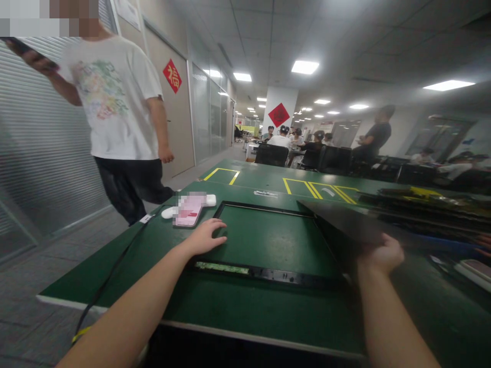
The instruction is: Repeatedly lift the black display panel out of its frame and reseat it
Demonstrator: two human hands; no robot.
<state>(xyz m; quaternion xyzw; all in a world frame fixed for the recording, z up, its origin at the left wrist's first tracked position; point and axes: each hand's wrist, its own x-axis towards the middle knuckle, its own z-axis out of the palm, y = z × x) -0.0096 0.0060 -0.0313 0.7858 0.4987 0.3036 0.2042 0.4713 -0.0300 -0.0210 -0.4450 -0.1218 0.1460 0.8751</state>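
A thin black rectangular frame (264, 273) lies flat on the green table (238, 306), with a narrow green circuit strip (221, 267) along its near edge. My left hand (205, 236) rests on the frame's left side, fingers curled down onto it. My right hand (381, 254) grips the near corner of a dark flat panel (337, 220), which is lifted and tilted above the frame's right side.
A pink phone (187, 209) and a white device (209, 200) lie beyond the frame; a black cable (111, 276) runs off the table's left edge. Stacked dark panels (425, 204) sit at right. A person in a white shirt (115, 102) stands left; others sit farther back.
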